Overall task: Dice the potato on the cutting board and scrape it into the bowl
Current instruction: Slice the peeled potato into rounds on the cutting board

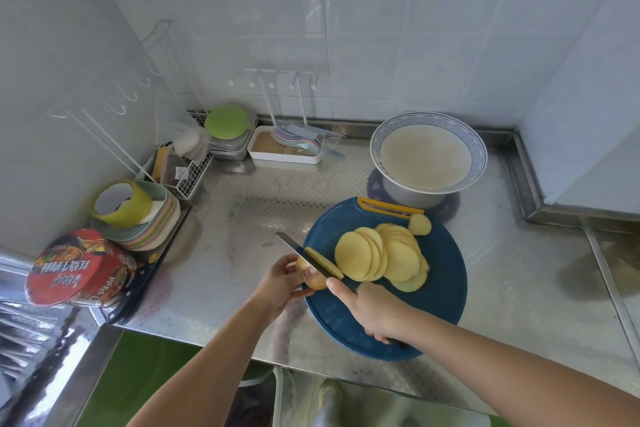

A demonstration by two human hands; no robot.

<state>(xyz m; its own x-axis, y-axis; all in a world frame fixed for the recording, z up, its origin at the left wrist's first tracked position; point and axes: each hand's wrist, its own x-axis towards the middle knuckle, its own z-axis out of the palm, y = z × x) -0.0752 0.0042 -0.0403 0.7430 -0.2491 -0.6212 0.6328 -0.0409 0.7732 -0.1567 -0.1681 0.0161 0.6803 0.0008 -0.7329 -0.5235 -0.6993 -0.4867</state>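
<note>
Riskily, left hand [281, 282] pinches the potato stub [312, 280] at the cutting board's [433, 305] left edge; right hand [372, 312] grips the knife [299, 251], which could nick fingers [290, 259].

Blue board, yellow slices: that was your palette!
Your cutting board [443, 295] ran deep navy with an orange-yellow handle [389, 207], and your potato slices [356, 258] lay pale butter-yellow on it, the potato end [317, 282] tan-brown skinned. The knife [301, 253] blade showed dark grey. Your bowl [479, 151] was white with a blue wave pattern round the rim, cloudy off-white inside. The counter [242, 229] gleamed silver with an embossed dot grid; off left you had a red noodle cup [79, 270], a lime-green lid [227, 121] and pastel-striped plates [166, 218].
</note>
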